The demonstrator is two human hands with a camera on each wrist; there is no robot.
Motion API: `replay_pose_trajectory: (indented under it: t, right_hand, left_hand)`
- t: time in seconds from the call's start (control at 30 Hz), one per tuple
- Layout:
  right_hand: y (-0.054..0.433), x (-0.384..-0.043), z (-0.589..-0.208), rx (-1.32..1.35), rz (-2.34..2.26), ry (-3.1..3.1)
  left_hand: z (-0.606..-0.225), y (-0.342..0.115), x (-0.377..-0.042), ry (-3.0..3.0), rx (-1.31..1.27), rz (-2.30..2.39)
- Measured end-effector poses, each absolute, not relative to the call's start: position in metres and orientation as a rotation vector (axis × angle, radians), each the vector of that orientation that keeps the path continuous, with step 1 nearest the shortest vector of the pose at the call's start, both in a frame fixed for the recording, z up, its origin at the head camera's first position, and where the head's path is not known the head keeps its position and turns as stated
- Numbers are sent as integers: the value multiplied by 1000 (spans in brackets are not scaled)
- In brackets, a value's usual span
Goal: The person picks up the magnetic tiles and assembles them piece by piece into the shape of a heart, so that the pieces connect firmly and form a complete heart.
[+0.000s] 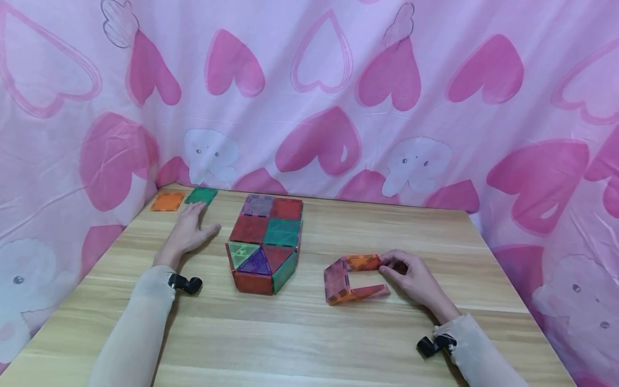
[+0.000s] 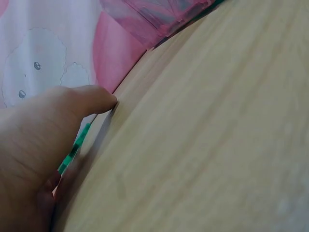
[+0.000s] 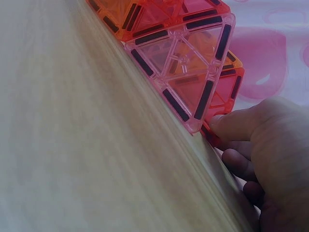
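My left hand [image 1: 191,231] reaches to the back left with fingers extended, fingertips at the near edge of a flat green square magnetic tile [image 1: 203,195]. In the left wrist view its thumb [image 2: 91,96] is spread apart from the fingers. My right hand [image 1: 411,275] pinches the end of a red triangular magnetic tile [image 1: 371,262] between thumb and fingers. That tile belongs to a small standing U-shaped piece, joined to orange tiles and a pinkish-purple wall [image 1: 336,282]. A pink triangular tile [image 3: 188,67] stands in front of it in the right wrist view.
Between the hands stands a larger magnetic-tile box [image 1: 250,228] with red, green and purple squares on top and triangles in front. An orange square tile [image 1: 167,201] lies flat at the table's back left corner. A pink heart-patterned curtain [image 1: 319,70] surrounds the wooden table [image 1: 251,344].
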State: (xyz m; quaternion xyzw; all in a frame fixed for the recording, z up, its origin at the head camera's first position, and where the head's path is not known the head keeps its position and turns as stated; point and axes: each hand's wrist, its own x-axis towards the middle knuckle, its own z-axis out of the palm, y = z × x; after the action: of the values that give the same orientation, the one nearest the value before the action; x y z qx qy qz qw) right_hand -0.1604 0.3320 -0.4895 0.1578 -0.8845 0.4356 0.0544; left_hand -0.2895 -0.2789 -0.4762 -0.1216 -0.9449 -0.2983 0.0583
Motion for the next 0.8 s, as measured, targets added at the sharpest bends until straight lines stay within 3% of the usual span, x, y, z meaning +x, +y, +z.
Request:
replay_pose_trajectory:
  t: [0.8]
  right_hand:
    - [333, -163, -490, 467, 1299, -2721]
  left_hand:
    - [-478, -276, -286, -2747, -289, -909]
